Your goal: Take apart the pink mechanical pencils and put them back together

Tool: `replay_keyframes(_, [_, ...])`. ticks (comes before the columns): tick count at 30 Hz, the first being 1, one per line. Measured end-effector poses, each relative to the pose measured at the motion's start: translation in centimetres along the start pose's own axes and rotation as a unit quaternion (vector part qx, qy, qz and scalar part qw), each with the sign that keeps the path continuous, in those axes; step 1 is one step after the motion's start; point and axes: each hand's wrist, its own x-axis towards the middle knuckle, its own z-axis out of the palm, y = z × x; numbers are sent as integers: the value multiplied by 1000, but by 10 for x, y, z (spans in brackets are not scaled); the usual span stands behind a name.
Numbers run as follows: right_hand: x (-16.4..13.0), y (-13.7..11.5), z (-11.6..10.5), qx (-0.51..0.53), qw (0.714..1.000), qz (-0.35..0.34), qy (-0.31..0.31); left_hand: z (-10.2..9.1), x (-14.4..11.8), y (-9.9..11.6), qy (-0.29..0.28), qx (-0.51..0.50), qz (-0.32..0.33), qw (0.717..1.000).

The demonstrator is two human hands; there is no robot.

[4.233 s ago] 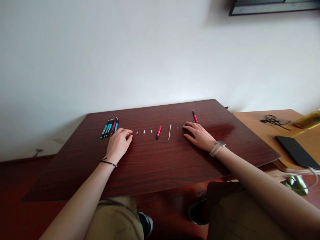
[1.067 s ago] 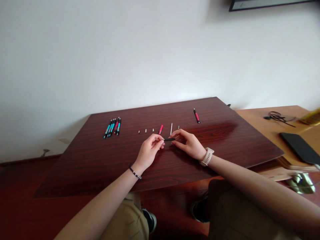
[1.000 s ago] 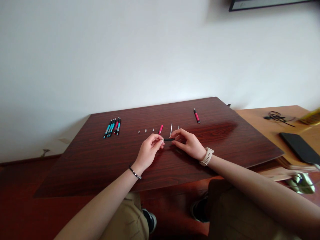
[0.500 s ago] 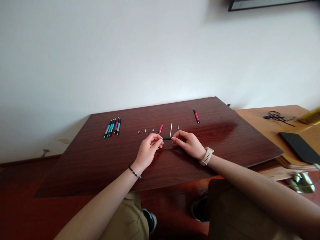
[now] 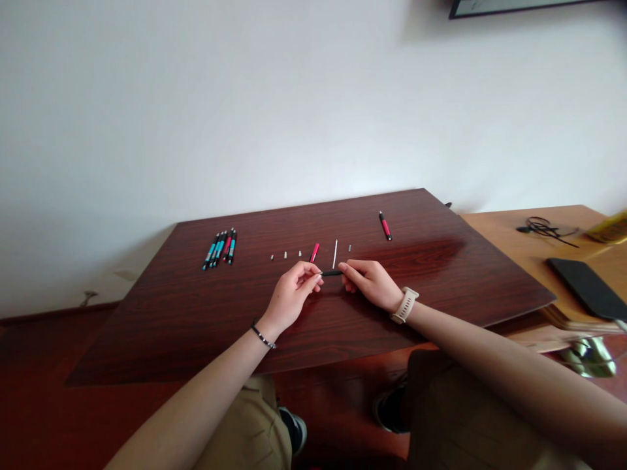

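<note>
A short black pen part (image 5: 332,273) is held level between my two hands above the dark wooden table (image 5: 196,333). My left hand (image 5: 295,290) pinches its left end, and the fingers of my right hand (image 5: 366,279) are closed on its right end. Just beyond my hands lie a pink pen barrel (image 5: 314,252), a white ink refill (image 5: 335,253) and a small metal spring (image 5: 349,248). Several tiny pale pen pieces, one of them a small tip (image 5: 285,255), lie in a row left of the barrel.
A bunch of blue and pink pens (image 5: 219,248) lies at the table's left. A single pink-and-black pen (image 5: 385,226) rests at the back right. On the lighter side table (image 5: 509,228) are a coiled black cable (image 5: 541,228), a dark phone (image 5: 585,287) and a yellow packet (image 5: 607,228).
Both hands still hold the black pen part, which has shifted slightly right. My right thumb and fingers have changed their grip at its right end.
</note>
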Motion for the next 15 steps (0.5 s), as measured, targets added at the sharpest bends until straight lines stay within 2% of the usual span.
replay_keyframes(4, [0, 0, 0, 30, 999, 18, 9, 1, 0, 2, 3, -5, -3, 1000])
replay_keyframes(9, [-1, -1, 0, 53, 999, -11, 8, 0, 1, 0, 19, -12, -4, 1000])
replay_keyframes(15, [-2, -5, -1, -4, 999, -40, 21, 0, 2, -3, 20, -11, -3, 1000])
